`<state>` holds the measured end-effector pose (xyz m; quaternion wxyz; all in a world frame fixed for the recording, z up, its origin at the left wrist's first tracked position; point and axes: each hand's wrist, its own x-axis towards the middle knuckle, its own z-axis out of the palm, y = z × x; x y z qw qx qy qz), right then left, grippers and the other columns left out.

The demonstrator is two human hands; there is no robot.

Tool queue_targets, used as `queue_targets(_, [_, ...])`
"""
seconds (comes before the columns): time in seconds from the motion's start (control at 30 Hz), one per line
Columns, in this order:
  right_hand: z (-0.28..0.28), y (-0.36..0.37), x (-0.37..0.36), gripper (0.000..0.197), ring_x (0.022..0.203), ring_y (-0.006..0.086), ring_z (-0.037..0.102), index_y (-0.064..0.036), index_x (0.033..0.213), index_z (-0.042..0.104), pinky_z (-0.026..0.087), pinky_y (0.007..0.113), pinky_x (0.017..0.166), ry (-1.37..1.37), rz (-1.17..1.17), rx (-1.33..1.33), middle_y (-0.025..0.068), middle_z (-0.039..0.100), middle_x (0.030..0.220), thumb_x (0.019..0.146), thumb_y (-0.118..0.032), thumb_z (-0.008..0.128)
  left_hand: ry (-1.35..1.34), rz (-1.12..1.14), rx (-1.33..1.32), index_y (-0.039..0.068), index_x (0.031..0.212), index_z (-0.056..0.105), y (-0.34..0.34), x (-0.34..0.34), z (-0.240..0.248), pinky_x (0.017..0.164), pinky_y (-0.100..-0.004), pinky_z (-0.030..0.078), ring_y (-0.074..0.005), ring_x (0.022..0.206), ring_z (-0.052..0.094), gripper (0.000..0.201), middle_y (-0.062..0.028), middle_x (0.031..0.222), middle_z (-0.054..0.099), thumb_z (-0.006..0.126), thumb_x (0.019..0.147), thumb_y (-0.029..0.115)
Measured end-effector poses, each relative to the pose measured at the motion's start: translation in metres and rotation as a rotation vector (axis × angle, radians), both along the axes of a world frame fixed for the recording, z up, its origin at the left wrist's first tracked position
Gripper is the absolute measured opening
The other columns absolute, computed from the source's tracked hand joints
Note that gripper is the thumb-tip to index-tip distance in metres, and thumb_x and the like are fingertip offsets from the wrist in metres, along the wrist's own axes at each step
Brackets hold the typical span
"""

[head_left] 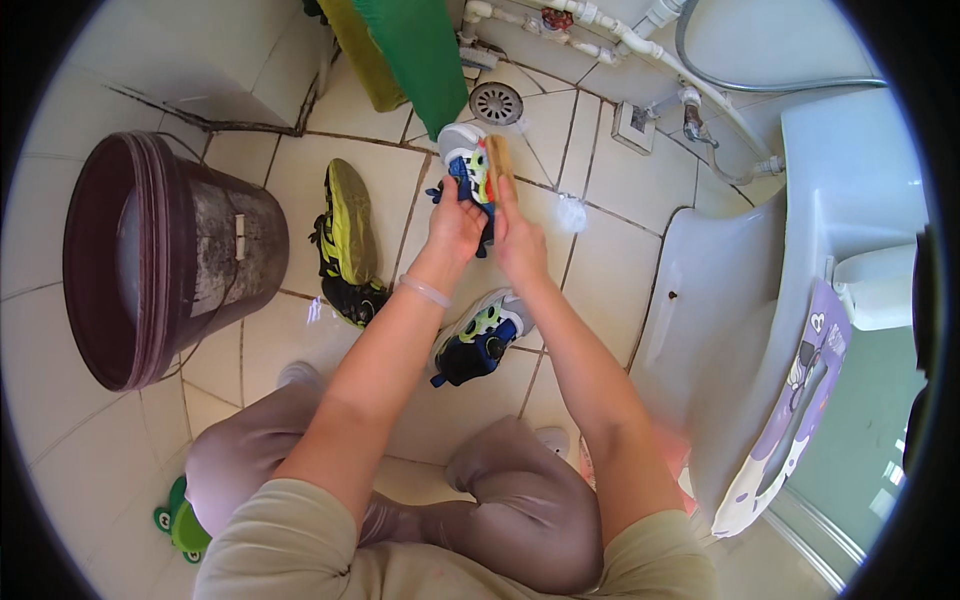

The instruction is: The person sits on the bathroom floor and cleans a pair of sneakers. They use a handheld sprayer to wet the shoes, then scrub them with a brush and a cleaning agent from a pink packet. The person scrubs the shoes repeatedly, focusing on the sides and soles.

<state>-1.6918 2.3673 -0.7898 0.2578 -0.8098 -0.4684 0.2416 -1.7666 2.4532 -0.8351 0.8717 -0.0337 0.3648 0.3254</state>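
My left hand (455,222) grips a blue and grey sneaker (461,140) with a pale toe and neon touches, holding it just above the tiles. Closed around a wooden-backed brush (499,158), my right hand (522,242) presses it against the sneaker's right side; the bristles are mostly hidden. A similar blue-black sneaker (478,345) lies on the floor between my forearms. To the left of my left arm, a yellow and black shoe (345,220) rests on its side, and another dark shoe (355,300) sits below it.
A dark maroon bucket (215,240) with a wire handle stands at left. Ahead are a round floor drain (496,103), hanging green cloth (415,60) and white pipes (590,50). A white basin-like fixture (715,290) and a purple patterned piece (790,410) flank my right.
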Motion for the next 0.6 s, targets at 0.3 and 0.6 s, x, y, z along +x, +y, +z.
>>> queue_targets(0.3, [0.003,0.006,0.003,0.052,0.057,0.0397,0.058,-0.0281,0.138,0.028,0.046,0.048,0.053,-0.056,0.027,0.011,0.0226,0.058,0.066,0.089,-0.021,0.045,0.234,-0.086,0.143,0.006,0.120,0.045,-0.001,0.005,0.000,0.091,-0.0364,0.041,-0.0236,0.104,0.051,0.045,-0.0102,0.115,0.053,0.033,0.095,0.042])
queue_targets(0.6, [0.006,0.006,0.010,0.054,0.055,0.0381,0.058,-0.0286,0.137,0.030,0.045,0.047,0.051,-0.117,0.008,-0.026,0.0204,0.057,0.062,0.088,-0.017,0.050,0.183,0.066,0.105,0.008,0.096,0.051,-0.010,0.007,-0.004,0.049,-0.0266,0.033,-0.0114,0.058,0.045,0.031,-0.0008,0.076,0.054,0.044,0.094,0.038])
